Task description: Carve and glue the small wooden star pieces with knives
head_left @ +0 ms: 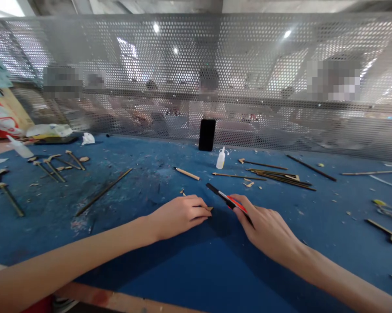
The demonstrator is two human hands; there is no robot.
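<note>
My left hand [182, 216] rests on the blue tabletop, its fingers closed over a small tan piece of wood [210, 209] whose tip pokes out past the fingertips. Most of that piece is hidden under the hand. In my right hand [264, 221] is a red and black utility knife [236, 203], its dark blade pointing up and left, a short way from the wood piece. Beyond the hands lies a wooden-handled tool with a dark tip [187, 174]. A small white glue bottle [221, 159] stands behind it.
Several thin dark sticks [280, 176] lie right of centre, and one long stick [104, 191] lies at left. Small hammer-shaped wooden pieces [11, 200] are on the far left. A black phone [206, 135] leans against the perforated metal screen [169, 56]. People are behind it.
</note>
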